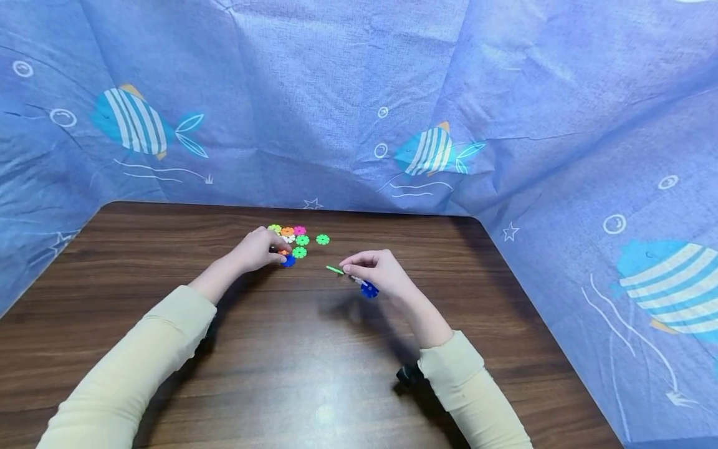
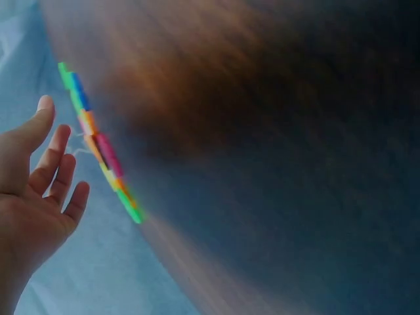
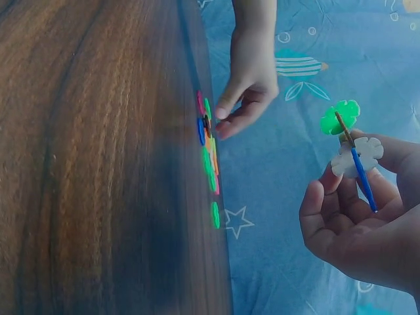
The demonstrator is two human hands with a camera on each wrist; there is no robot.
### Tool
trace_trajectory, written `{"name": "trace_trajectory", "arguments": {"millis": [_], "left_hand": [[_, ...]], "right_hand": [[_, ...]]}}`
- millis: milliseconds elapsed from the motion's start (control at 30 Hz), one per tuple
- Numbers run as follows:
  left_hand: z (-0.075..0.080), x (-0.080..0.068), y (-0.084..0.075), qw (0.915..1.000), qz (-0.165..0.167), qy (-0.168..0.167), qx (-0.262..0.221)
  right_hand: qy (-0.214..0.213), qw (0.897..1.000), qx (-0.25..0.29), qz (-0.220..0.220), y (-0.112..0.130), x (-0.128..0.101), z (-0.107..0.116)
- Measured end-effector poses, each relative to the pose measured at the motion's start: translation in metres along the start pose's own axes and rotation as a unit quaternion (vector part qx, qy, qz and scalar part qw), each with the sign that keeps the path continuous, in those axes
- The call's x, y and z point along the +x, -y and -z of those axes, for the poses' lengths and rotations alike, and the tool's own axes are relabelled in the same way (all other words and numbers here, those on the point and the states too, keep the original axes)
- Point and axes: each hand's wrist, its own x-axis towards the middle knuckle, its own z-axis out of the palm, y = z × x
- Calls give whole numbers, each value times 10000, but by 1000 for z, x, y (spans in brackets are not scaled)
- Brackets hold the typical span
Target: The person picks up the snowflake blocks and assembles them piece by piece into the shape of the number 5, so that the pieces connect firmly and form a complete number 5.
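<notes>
My right hand (image 1: 384, 274) pinches a small joined piece made of notched flower-shaped plastic discs. In the right wrist view it shows a green disc (image 3: 340, 118), a white disc (image 3: 357, 157), a blue disc (image 3: 365, 180) seen edge-on and a thin brownish-orange one between them. The piece is held up off the table. My left hand (image 1: 260, 249) is over the near-left side of a loose group of such discs, its fingertips close to a blue disc (image 1: 288, 261) and an orange one. In the left wrist view its fingers (image 2: 60, 141) are spread and nothing lies between them.
More discs lie flat beside my left hand: a pink one (image 1: 300, 231), an orange one (image 1: 287, 231), a yellow-green one (image 1: 274, 229) and several green ones (image 1: 322, 239). The brown wooden table (image 1: 269, 362) ends at a blue fish-patterned cloth (image 1: 314, 112) behind and to the right.
</notes>
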Motion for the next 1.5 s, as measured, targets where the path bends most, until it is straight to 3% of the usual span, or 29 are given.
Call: {"name": "trace_trajectory", "arguments": {"millis": [167, 533, 767, 933, 1067, 1267, 1500], "left_hand": [[-6, -1, 3, 9993, 155, 156, 311], [-9, 2, 3, 9989, 288, 198, 318], [-9, 3, 3, 9980, 454, 226, -371], [-5, 0, -8, 9926, 561, -181, -1059], [0, -3, -24, 9831, 493, -512, -1688], [5, -6, -49, 9606, 676, -623, -2624], [6, -17, -71, 9129, 1093, -387, -3913]], "right_hand": [[101, 9999, 99, -63, 0, 1, 0], [296, 9994, 138, -111, -1, 3, 5], [385, 9991, 156, -4, 0, 3, 6], [457, 9986, 257, 31, 2, 2, 7], [532, 9980, 309, 122, 2, 2, 7], [541, 9980, 297, 108, 3, 2, 8], [411, 9988, 234, -132, 2, 2, 7]]}}
